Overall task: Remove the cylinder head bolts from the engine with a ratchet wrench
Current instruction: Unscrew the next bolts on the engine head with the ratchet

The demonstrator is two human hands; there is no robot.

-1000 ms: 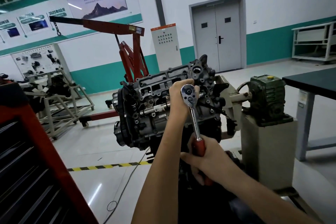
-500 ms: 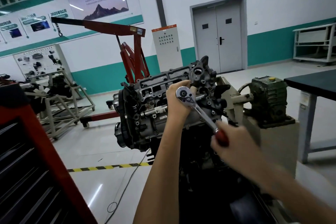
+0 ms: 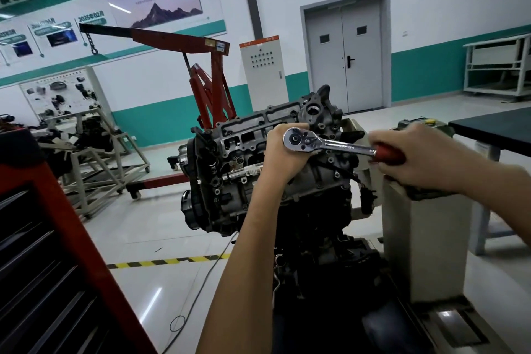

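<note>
The ratchet wrench was shiny, smooth metal, and its red handle looked like plastic. The engine was dull grey metal, rough and dirty. The floor was smooth and glossy.

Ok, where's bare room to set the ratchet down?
Dark tabletop right of the green gearbox: visible part bare. Floor between the red tool cabinet and the engine: bare, save a cable. Crowded: the cylinder head, around the left hand and ratchet.
</note>
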